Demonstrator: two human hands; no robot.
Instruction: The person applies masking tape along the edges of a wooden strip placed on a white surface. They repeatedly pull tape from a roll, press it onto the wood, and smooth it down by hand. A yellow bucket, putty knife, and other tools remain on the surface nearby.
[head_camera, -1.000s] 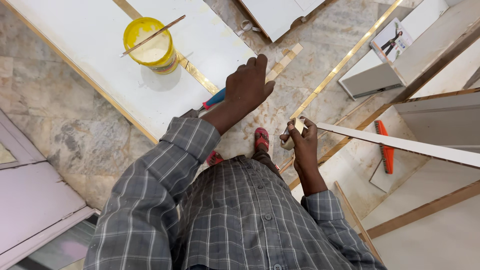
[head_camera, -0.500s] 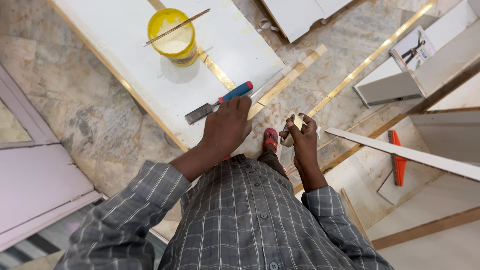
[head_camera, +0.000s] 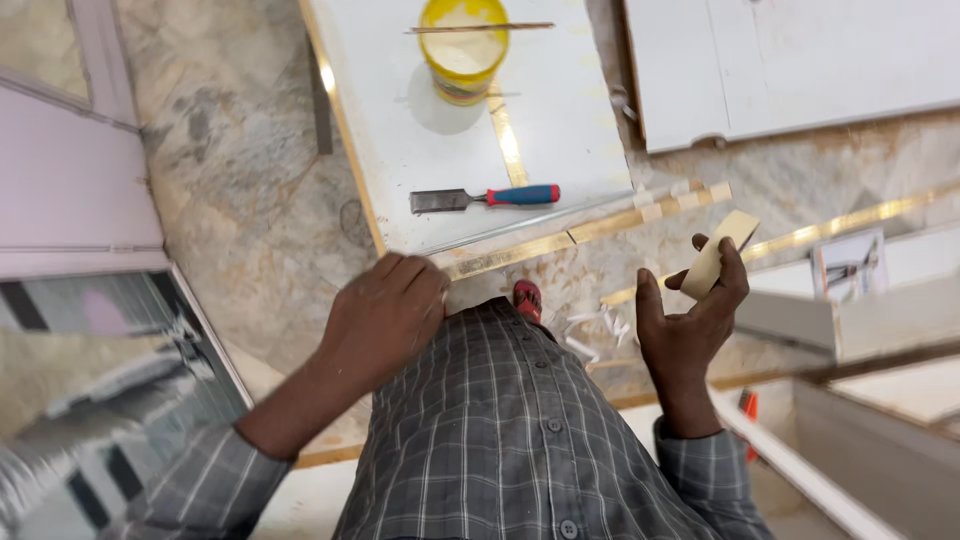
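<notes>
The right hand (head_camera: 690, 325) pinches a small pale-cream strip of edge banding (head_camera: 716, 256) between thumb and fingertips, held up in the air to the right of the body; the left hand (head_camera: 385, 315) is loosely curled, knuckles up, holding nothing that shows, and it rests at the near edge of the flat white laminate panel (head_camera: 400, 140). Just beyond it a thin brass-coloured trim strip (head_camera: 590, 230) runs along that edge. To seat the strip well, it looks wise to line it square with the edge and press from one end. Farther on the panel lies a steel chisel with a red-and-blue handle (head_camera: 487, 197), and beyond it a round yellow tub of glue (head_camera: 463, 48) with a thin stick across its rim. The left palm is hidden, and the tub's far rim is cut off.
</notes>
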